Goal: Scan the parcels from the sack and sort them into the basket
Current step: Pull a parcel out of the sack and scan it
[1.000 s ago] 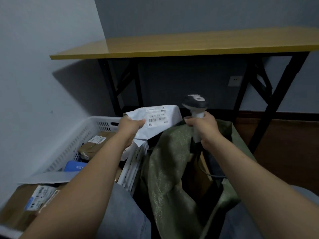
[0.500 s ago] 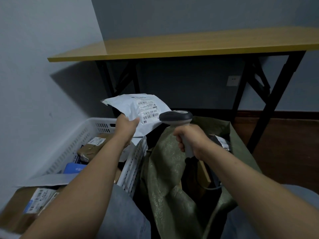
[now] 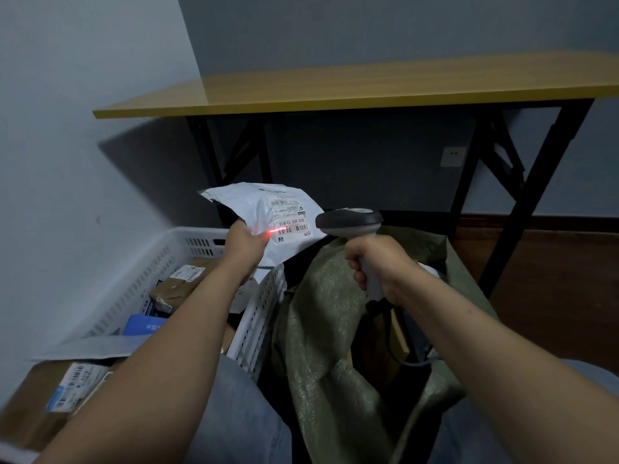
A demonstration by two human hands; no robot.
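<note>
Grey walls meet in a corner ahead of me. A wooden-topped table (image 3: 368, 88) on black folding legs stands against the far wall, and there is a socket (image 3: 453, 156) on the wall beneath it. My left hand (image 3: 246, 244) pinches the lower left edge of a white plastic parcel (image 3: 264, 209), holding it up over the far right corner of the basket (image 3: 258, 316) with its label (image 3: 289, 216) facing me. My right hand (image 3: 378, 262) is wrapped round the grip of the scanner (image 3: 350, 222). The scanner's head sits just right of the parcel, though I cannot tell whether they touch. A red line of light falls across the barcode and reaches my left thumb. The hands are apart, with the parcel up between them. The green sack (image 3: 321, 313) gapes open below my right hand, right beside the white basket, which holds brown boxes (image 3: 177, 286) and a blue packet (image 3: 142, 324).
</note>
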